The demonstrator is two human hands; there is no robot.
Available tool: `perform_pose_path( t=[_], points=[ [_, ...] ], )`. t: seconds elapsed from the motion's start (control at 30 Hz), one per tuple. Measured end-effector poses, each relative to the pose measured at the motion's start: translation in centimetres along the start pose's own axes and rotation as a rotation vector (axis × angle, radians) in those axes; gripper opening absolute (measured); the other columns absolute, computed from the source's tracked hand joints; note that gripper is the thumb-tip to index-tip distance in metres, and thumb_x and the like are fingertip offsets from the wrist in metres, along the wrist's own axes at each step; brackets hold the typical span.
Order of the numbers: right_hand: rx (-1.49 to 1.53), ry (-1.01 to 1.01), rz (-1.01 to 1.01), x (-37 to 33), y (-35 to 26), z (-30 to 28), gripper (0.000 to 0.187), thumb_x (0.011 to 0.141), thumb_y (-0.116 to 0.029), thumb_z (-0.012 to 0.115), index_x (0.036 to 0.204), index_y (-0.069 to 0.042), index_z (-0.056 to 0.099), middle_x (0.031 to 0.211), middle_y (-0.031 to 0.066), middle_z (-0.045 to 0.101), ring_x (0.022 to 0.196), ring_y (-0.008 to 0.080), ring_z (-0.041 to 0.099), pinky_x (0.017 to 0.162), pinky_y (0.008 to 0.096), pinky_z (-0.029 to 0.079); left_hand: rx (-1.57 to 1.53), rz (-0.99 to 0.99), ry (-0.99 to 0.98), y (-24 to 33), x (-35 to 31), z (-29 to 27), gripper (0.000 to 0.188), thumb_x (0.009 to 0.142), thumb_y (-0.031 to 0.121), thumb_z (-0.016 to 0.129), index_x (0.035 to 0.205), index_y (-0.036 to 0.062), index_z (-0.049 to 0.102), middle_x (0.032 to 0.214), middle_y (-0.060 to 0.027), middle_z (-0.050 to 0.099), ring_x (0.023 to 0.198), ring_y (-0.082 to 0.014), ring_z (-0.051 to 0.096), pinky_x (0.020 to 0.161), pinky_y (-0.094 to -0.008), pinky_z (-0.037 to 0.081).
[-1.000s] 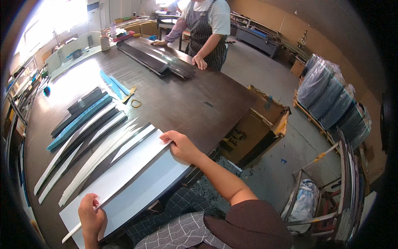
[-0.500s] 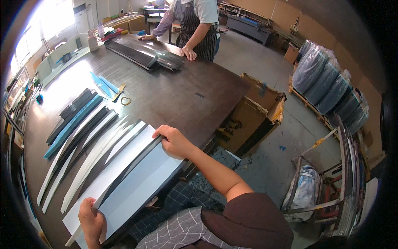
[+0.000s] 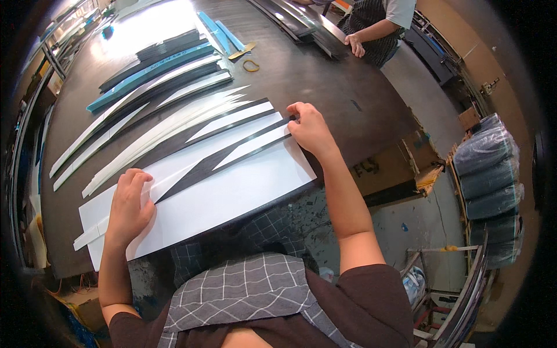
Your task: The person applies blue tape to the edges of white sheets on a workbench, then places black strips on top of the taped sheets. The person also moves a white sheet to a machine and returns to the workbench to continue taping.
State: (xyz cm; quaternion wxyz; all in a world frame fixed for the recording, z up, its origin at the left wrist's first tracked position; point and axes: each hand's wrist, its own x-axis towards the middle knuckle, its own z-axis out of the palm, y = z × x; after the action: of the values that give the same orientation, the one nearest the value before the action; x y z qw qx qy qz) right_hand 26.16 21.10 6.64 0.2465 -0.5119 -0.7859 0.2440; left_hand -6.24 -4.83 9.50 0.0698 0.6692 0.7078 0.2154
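A broad white sheet (image 3: 232,194) lies flat along the near edge of the dark table (image 3: 325,81). Long black wedge-shaped strips (image 3: 214,159) and white strips lie on top of it. My left hand (image 3: 129,206) presses flat on the sheet's left end, fingers spread. My right hand (image 3: 308,127) rests on the right end, fingertips on the tip of a black strip. Further left, more white and black tapered strips (image 3: 145,130) lie side by side, then blue strips (image 3: 148,75).
Another person in a striped apron (image 3: 377,26) stands at the far side, one hand on the table by a stack of dark panels (image 3: 301,23). A rubber band (image 3: 250,65) lies mid-table. Wrapped rolls (image 3: 487,174) and a cardboard box (image 3: 400,162) stand on the right.
The white sheet, held lifted and tilted between both hands before, now lies flat on the table. My view has dipped closer to the table.
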Motion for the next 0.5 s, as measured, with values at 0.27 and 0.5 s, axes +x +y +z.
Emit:
perform_pose_path(
  t=[0.27,0.5],
  points=[
    [-0.338,-0.212,-0.010,4.9,-1.3,2.7,0.041,0.096,-0.029,0.050,0.119,0.002,0.062,0.153,0.0242,0.037,0.144,0.0381,0.030,0.116,0.0524,0.025,0.132,0.051,0.049,-2.1,3.2,1.9,0.048,0.086,0.012,0.067,0.130,-0.0026,0.055,0.125,-0.0167,0.054,0.116,-0.0345,0.052,0.100,-0.0417,0.043],
    [-0.203,-0.113,-0.025,3.1,-2.6,3.8,0.042,0.099,-0.025,0.046,0.128,0.004,0.054,0.154,0.0243,0.033,0.146,0.0371,0.027,0.117,0.0526,0.022,0.140,0.058,0.056,-2.5,3.1,2.4,0.040,0.089,0.016,0.063,0.124,-0.0032,0.061,0.122,-0.0158,0.054,0.111,-0.0315,0.052,0.097,-0.0419,0.043]
  ],
)
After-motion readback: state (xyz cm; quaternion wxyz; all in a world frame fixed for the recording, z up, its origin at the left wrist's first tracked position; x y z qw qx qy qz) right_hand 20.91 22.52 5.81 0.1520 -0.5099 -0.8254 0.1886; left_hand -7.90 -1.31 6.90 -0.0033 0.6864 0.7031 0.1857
